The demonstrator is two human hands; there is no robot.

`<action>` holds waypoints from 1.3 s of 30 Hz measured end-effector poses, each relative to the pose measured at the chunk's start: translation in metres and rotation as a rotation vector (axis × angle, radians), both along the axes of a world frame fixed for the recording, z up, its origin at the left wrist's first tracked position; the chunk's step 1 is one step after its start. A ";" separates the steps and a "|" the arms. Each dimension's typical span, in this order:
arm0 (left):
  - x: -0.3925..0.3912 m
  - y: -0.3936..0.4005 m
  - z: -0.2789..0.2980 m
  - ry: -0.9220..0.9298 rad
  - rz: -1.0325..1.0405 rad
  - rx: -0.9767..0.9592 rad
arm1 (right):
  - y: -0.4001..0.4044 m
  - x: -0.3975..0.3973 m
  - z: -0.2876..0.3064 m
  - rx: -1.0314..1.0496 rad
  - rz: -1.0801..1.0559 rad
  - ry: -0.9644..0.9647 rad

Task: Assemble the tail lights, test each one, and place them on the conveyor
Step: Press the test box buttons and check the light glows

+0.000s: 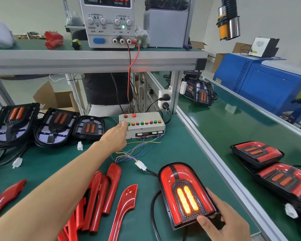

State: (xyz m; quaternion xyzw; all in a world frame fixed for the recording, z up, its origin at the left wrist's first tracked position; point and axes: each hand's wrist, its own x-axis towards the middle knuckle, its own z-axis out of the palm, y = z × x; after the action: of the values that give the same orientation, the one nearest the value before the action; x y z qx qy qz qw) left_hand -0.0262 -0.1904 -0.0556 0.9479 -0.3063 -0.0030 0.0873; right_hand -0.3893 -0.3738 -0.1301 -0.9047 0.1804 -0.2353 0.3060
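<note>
Tail lights without red lenses, three housings (50,126), stand in a row at the far left of the green bench (172,150), their white plugs (17,162) lying in front. Near the front edge lies a loose pile of red trims (109,188). The left hand (116,136) reaches out to the test box (142,125), fingertips at the leftmost of its row of coloured buttons; how far its fingers are curled is hard to tell. Thin coloured wires (129,153) run from the box to a white connector (140,166), joined to the black cable of the lit light (186,193). That light lies on the bench front right, red lens up, its two central bars glowing orange. The right hand (222,221) holds its near corner, thumb on top and fingers around the edge. On the shelf above sits a power supply (109,23). On the conveyor (224,119) at the right lie two finished lights (256,153), with another (202,94) farther along.
</note>
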 end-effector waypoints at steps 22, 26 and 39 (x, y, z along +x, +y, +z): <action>0.009 -0.022 0.000 0.060 0.083 0.070 | -0.001 0.001 0.001 0.021 0.028 -0.037; 0.010 -0.021 0.000 0.069 0.081 0.075 | -0.004 0.001 0.001 0.008 0.036 -0.029; 0.010 -0.022 0.001 0.071 0.083 0.089 | 0.004 0.003 0.010 0.008 -0.002 -0.056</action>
State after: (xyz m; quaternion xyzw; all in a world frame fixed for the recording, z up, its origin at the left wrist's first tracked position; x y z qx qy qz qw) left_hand -0.0164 -0.2128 -0.0549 0.9620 -0.2632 -0.0470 0.0558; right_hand -0.3866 -0.3701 -0.1197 -0.8963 0.1738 -0.2600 0.3145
